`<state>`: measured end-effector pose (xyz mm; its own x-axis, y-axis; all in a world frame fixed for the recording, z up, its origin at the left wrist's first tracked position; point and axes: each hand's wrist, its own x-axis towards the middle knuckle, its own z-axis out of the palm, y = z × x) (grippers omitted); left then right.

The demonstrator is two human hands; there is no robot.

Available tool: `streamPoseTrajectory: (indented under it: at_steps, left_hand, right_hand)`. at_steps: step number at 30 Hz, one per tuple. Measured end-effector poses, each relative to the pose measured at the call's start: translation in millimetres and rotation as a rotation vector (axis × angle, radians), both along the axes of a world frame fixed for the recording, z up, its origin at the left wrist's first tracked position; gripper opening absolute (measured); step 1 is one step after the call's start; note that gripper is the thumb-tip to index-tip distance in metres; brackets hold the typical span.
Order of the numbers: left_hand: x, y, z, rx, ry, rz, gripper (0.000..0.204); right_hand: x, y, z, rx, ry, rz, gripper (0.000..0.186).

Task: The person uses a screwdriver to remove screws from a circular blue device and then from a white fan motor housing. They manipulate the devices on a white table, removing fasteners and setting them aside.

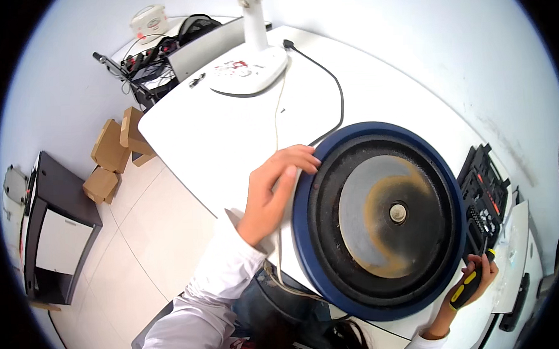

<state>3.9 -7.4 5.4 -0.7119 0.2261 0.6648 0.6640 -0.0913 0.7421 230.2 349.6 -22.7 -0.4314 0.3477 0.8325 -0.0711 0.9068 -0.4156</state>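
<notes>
A large round electric griddle [381, 275] lies opened flat on the white table, with a dark blue rim and a dark, stained plate. At its centre sits a round metal knob [398, 213]. My left hand [274, 190] rests at the griddle's upper left edge, fingertips on the rim and thumb apart from the fingers. Beyond the griddle's lower right side, my right hand [480, 275] is closed round the handle of a black and yellow screwdriver [467, 289]. The screwdriver's tip points up toward an opened black tool case [484, 195].
A white stand [251, 68] with a wide base stands at the table's far end. A black cable [334, 77] runs from its plug to the griddle, beside a thin pale cord [278, 107]. A small screw [283, 111] lies nearby. Cardboard boxes [111, 146] sit on the floor at left.
</notes>
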Motion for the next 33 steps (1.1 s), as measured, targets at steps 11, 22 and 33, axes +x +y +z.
streamPoseTrajectory:
  at_steps: [11, 22, 33]
  left_hand:
    - [-70.3, -38.9, 4.8, -0.047, -0.156, 0.392, 0.018]
    - [-168.1, 6.7, -64.7, -0.877, 0.046, 0.91, 0.012]
    - [-110.5, -2.9, 16.9, -0.147, -0.165, 0.187, 0.022]
  right_hand:
    - [-22.4, -1.7, -0.8, 0.042, 0.092, 0.021, 0.034]
    - [-20.9, 0.7, 1.5, 0.129, 0.04, -0.09, 0.037]
    - [-24.2, -8.1, 23.4, -0.347, 0.251, 0.213, 0.029]
